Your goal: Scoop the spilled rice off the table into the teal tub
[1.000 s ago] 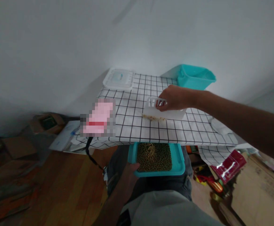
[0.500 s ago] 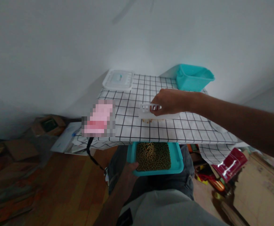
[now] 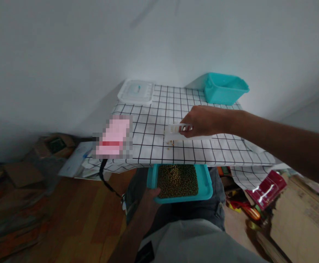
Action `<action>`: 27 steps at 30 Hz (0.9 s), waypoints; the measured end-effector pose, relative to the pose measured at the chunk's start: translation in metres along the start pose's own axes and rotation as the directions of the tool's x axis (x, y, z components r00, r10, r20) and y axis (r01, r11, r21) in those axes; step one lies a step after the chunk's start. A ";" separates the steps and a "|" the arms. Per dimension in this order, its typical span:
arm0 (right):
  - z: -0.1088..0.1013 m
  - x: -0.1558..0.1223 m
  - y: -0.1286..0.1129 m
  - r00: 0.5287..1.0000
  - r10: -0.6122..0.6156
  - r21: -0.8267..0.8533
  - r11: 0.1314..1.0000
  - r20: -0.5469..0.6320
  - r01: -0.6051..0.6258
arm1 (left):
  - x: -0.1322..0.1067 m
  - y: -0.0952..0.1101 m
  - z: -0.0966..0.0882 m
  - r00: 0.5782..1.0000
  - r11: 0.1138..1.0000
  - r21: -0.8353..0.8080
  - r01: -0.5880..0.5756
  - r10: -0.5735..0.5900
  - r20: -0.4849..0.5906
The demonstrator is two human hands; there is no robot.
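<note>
In the head view my right hand (image 3: 199, 120) grips a white plastic panel (image 3: 177, 136) by the slotted strip along its top, with the fingers curled through the openings. The panel's lower edge is on or just over the tablecloth. A few small tan beans (image 3: 170, 142) lie scattered by its left end and near side. At the table's front edge, over my lap, my left hand (image 3: 151, 197) clasps the near left corner of a turquoise tray (image 3: 207, 186), thumb on the rim. Green beans (image 3: 188, 186) fill it, with a pale yellow patch (image 3: 174, 173) towards the far side.
A deep turquoise bin (image 3: 222, 93) stands at the table's back right. At the back left lies a clear plastic lid (image 3: 136, 91). A pink, pixelated object (image 3: 114, 137) is on the left edge, with a black strap (image 3: 102, 170) hanging down. Cardboard (image 3: 303, 215) and a red packet (image 3: 267, 190) lie below right.
My right hand and the white panel have shifted slightly right and towards me, with loose beans now beside the panel's left end. My left hand still holds the tray in nearly the same place.
</note>
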State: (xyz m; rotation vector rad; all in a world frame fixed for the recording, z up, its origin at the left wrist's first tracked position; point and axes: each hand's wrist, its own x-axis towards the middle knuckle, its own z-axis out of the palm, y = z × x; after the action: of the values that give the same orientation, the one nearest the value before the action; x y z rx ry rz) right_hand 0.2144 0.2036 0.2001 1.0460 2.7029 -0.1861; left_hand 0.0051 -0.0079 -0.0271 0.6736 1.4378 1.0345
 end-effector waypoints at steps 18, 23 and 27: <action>0.016 -0.018 -0.007 0.996 -0.063 0.091 0.994 -0.059 0.068 | 0.004 -0.016 0.001 0.983 0.980 0.086 -0.182 0.180 0.028; 0.025 -0.028 -0.017 0.992 -0.110 0.174 0.977 -0.065 0.120 | 0.004 -0.015 0.001 0.982 0.972 0.144 -0.187 0.184 0.034; 0.029 -0.039 -0.025 0.989 -0.136 0.255 0.956 -0.067 0.148 | 0.005 -0.013 0.002 0.994 0.983 0.146 -0.110 0.106 0.031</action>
State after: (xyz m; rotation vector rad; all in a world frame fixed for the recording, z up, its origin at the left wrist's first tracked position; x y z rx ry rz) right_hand 0.2302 0.1544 0.1832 0.9301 2.8551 -0.5608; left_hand 0.0085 -0.0083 -0.0404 0.8760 1.4812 1.0071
